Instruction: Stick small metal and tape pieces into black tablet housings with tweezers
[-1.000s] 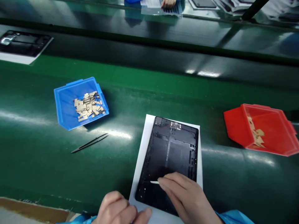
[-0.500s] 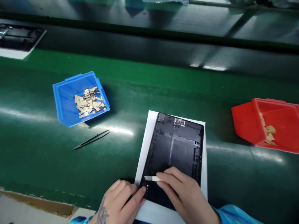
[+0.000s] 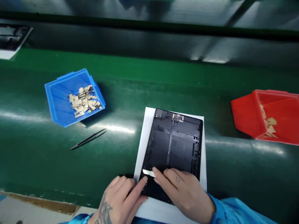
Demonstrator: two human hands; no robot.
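Note:
A black tablet shell, open side up, lies on a white sheet on the green belt. My right hand rests on its near end and pinches a small white strip against the shell's near left corner. My left hand lies beside it, with the index finger stretched out to the shell's near left edge, just under the strip. Both sleeves are blue.
A blue bin of small tan pieces sits to the left, with black tweezers lying in front of it. A red bin with a few tan pieces stands at the right. Another tablet shell on a white sheet lies far left.
My left hand has come forward and its index finger now reaches the shell's near left edge. My right hand has carried the white strip left toward that corner.

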